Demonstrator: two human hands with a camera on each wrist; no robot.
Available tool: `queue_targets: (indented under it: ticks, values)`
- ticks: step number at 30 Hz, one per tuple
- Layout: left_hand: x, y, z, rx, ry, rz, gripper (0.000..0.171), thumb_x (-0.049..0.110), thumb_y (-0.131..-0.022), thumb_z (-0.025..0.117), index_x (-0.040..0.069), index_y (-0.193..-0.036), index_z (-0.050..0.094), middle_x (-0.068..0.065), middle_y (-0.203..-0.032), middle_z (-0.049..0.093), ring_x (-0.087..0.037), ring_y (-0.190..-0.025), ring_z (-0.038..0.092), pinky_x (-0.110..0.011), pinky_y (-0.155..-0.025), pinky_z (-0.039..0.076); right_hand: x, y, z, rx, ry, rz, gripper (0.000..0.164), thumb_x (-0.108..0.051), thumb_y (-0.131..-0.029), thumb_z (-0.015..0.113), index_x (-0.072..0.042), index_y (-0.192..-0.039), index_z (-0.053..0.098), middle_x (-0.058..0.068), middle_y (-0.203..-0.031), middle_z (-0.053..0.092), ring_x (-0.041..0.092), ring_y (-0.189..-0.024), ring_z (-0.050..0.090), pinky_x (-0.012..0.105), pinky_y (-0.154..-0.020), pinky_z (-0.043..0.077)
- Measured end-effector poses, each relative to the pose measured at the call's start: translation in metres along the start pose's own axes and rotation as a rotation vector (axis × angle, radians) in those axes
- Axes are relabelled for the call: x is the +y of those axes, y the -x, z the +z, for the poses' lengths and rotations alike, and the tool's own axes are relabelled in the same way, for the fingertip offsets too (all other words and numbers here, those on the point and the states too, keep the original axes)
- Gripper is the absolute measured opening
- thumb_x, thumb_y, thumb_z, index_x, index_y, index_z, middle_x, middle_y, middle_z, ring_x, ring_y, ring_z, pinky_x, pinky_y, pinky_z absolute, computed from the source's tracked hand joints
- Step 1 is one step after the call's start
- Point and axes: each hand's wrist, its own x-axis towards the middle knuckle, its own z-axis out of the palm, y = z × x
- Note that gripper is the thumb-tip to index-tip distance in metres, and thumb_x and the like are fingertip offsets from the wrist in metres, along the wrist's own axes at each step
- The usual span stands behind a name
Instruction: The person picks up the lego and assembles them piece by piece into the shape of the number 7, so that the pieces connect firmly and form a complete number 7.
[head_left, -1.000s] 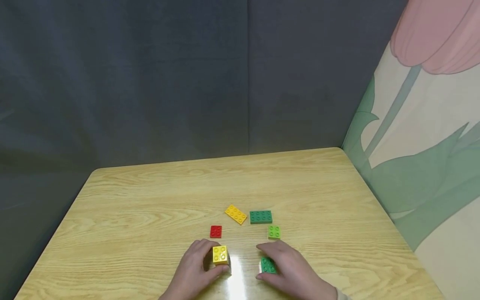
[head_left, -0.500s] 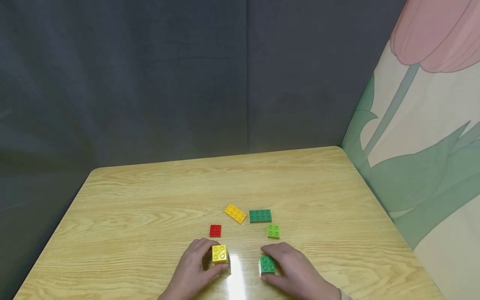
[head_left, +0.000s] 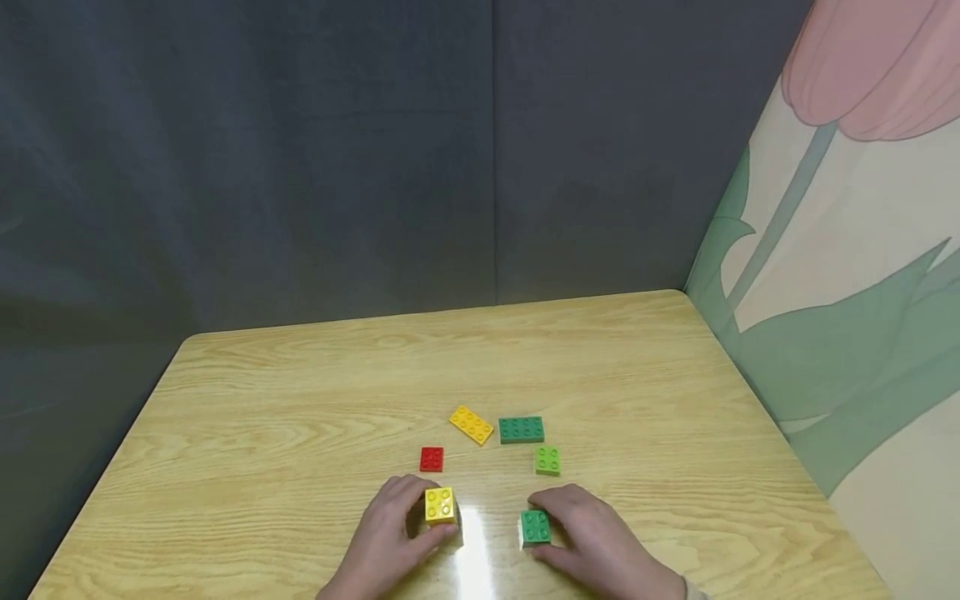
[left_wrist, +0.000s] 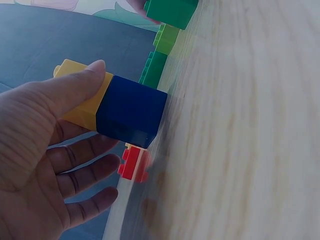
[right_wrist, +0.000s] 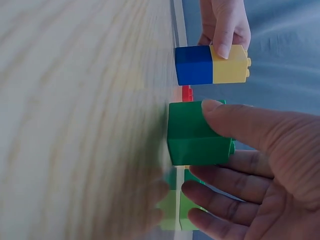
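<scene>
In the head view, the person's left hand (head_left: 390, 533) holds a yellow block (head_left: 439, 505), studs up, its grip closed by thumb and index finger. The right hand (head_left: 600, 542) sits across from it with a green block (head_left: 536, 527) grasped between thumb and index finger, well apart from the yellow one. Both are near the front of the wooden tabletop (head_left: 315, 417). Beyond them lie a small red brick (head_left: 432, 459), a flat amber brick (head_left: 472, 424) set at a slant, a long dark green brick (head_left: 521, 429) and a small lime brick (head_left: 547, 460) just beside it. A dark curtain (head_left: 337, 167) stands behind, and a tulip-patterned surface (head_left: 862, 333) on the right. In the left wrist view, a blue block (left_wrist: 132, 110) shows joined beneath the yellow one; the thumb presses the yellow side, while the lower fingers extend past the pair, near the red brick. In the right wrist view, the thumb rests on one face of the green block, the index finger passes partly hidden behind it, and the other fingers spread below. The blue and yellow pair appears farther off, in the left hand's grip.
</scene>
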Motion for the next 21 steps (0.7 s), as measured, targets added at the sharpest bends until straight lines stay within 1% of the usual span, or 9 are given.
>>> queue_targets:
  ticks: [4,15,21]
  values:
    - [-0.0006,0.0001,0.0005,0.000,0.001,-0.002,0.039,0.048,-0.078,0.078,0.024,-0.108,0.065,0.020,-0.106,0.060,-0.004,-0.099,0.052,-0.034,-0.086,0.048,0.0017,0.0007,0.0015,0.024,0.006,-0.029,0.047,-0.032,-0.080,0.080,-0.007,-0.117,0.065,0.002,-0.110,0.067,0.020,-0.103,0.061,0.041,-0.087,0.052]
    - [0.0009,-0.0008,-0.0011,-0.010,0.007,-0.010,0.039,0.049,-0.078,0.077,0.025,-0.107,0.065,0.020,-0.105,0.060,-0.005,-0.097,0.051,-0.033,-0.084,0.048,0.0036,-0.0002,0.0032,0.015,0.000,-0.020,0.040,-0.026,-0.079,0.081,-0.008,-0.111,0.066,0.000,-0.105,0.066,0.017,-0.098,0.060,0.039,-0.084,0.053]
    - [0.0012,-0.0012,-0.0017,-0.020,0.012,-0.013,0.040,0.048,-0.078,0.077,0.025,-0.107,0.065,0.020,-0.104,0.060,-0.005,-0.096,0.051,-0.030,-0.081,0.047,0.0044,-0.0003,0.0046,0.027,-0.009,-0.027,0.034,-0.026,-0.079,0.081,-0.012,-0.107,0.067,-0.006,-0.102,0.065,0.014,-0.097,0.059,0.037,-0.082,0.052]
